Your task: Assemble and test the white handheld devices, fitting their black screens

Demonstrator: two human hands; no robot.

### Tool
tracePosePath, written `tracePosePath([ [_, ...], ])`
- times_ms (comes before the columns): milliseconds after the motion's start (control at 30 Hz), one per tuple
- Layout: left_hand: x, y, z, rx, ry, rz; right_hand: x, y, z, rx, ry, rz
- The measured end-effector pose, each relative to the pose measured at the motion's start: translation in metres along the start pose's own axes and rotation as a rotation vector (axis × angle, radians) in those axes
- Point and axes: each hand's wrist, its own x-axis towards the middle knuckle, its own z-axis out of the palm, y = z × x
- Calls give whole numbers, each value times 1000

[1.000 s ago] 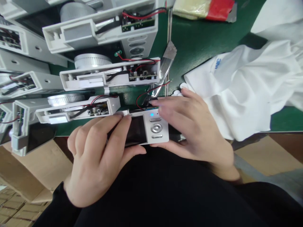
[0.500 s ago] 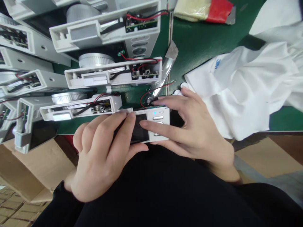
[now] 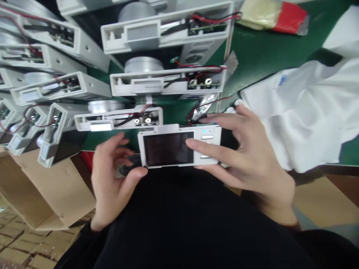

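A white digital camera (image 3: 168, 147) is held screen up at the table's near edge. Its dark screen faces me, a small blue light glows beside the buttons, and a red and black wire rises from its top side. My right hand (image 3: 246, 149) grips its right end, index finger lying over the screen's right edge. At the lower left corner of the camera is the thumb of my left hand (image 3: 112, 175); the other fingers are curved and spread apart. Between them shows a dark item (image 3: 130, 166) that I cannot make out.
Several open-sided white cameras (image 3: 168, 83) with exposed boards and wires stand on the green table (image 3: 260, 52), behind and left. White cloth (image 3: 303, 112) lies right, a yellow and red packet (image 3: 275, 16) at the back. Below the edge is a cardboard box (image 3: 53, 186).
My left hand has let go of the camera's top left part and moved left, uncovering the screen. My right hand keeps its grip. The whole view has shifted.
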Motion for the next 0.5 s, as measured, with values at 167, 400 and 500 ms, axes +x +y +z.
tracePosePath([
  [167, 13, 12, 10, -302, -173, -113, 2, 0, 0, 1, -8, -35],
  [400, 10, 8, 13, -673, -209, -366, 4, -11, 3, -34, 0, -94],
  [500, 2, -4, 12, -863, -268, -347, 4, -23, 5, -24, -3, -92],
])
